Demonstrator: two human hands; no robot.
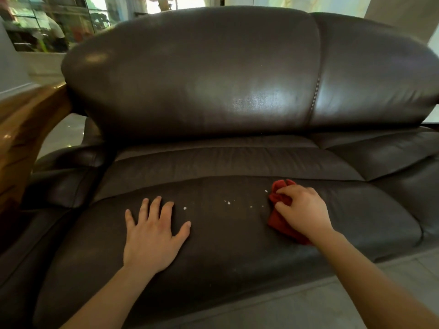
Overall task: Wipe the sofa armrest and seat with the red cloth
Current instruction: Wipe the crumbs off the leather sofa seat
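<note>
Dark brown leather sofa [237, 91], seat cushion [225, 245] in front of the person. Right hand [301, 212] presses a bunched red cloth [276, 220] onto the right part of the seat; grip closed around the cloth. Left hand [152, 236] lies flat on the seat, fingers spread apart, holding nothing. White specks [228, 202] are scattered on the leather between the two hands. Wooden armrest [26, 134] at far left, well apart from the cloth.

A polished wooden surface [26, 129] fills the left edge of the frame. Blurred glass panes [54, 22] occupy the upper left. Pale grey floor tiles [320, 302] cross the lower right.
</note>
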